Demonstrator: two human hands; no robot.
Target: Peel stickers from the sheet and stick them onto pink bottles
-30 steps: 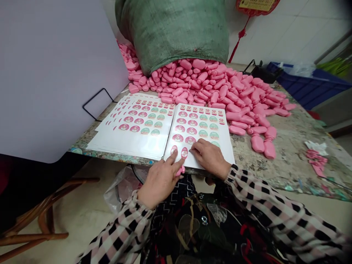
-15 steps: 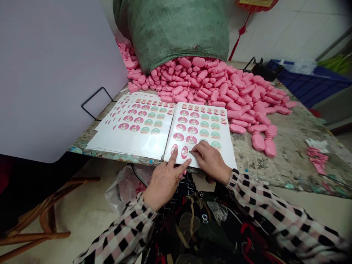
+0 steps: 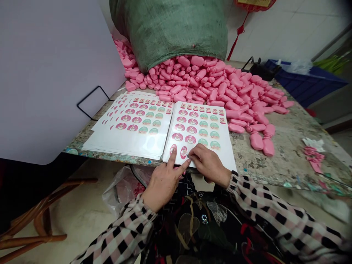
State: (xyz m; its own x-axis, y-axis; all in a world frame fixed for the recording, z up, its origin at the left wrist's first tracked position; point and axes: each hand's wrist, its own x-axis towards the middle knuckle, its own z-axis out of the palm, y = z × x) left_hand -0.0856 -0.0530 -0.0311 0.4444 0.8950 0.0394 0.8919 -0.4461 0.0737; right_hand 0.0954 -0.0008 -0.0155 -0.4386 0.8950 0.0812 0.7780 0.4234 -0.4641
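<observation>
A white sticker sheet (image 3: 224, 154) with rows of pink and green round labels lies at the table's near edge. My left hand (image 3: 162, 181) rests its spread index and middle fingers on the sheet, either side of a pink oval sticker (image 3: 183, 151). A small pink bottle is tucked under its curled fingers, almost hidden now. The fingertips of my right hand (image 3: 210, 164) are bunched, pinching at that sticker's right edge. Behind the sheet is a big heap of pink plastic bottles (image 3: 214, 84) spilling from a green woven sack (image 3: 170, 29).
A stack of more sticker sheets (image 3: 129, 141) lies left of the first. A white board (image 3: 49, 73) leans at the left. The stained table (image 3: 283, 161) carries pink scraps (image 3: 313, 156) at right. A blue crate (image 3: 310, 82) stands behind; a wooden chair (image 3: 35, 227) and a plastic bag (image 3: 118, 189) lie below.
My right hand has shifted slightly left, onto the oval sticker's edge. My left fingers stay spread around the sticker. The pink bottle under my left hand has slipped nearly out of sight.
</observation>
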